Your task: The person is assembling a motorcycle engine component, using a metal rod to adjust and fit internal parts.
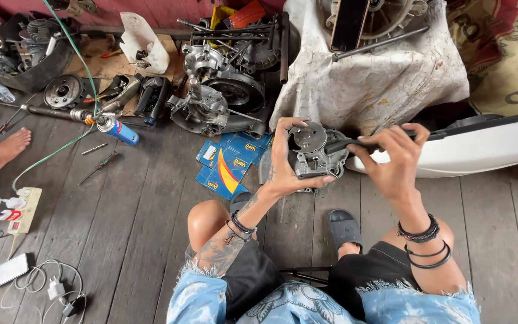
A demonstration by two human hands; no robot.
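My left hand [284,162] grips a grey metal engine casing [316,153] from its left side, thumb under it and fingers over the top. My right hand [391,162] holds a black-handled tool [355,144] whose tip lies against the casing's right side. Both hands are raised above the wooden floor, between my bent knees. The casing's round plate faces up.
Blue and yellow cardboard boxes [226,165] lie on the planks left of my hands. Behind them sit engine parts [217,96], a blue gas canister [118,130] and screwdrivers [98,168]. A power strip [24,210], phone [8,270] and another person's bare foot [4,150] are far left. A white panel [487,147] is right.
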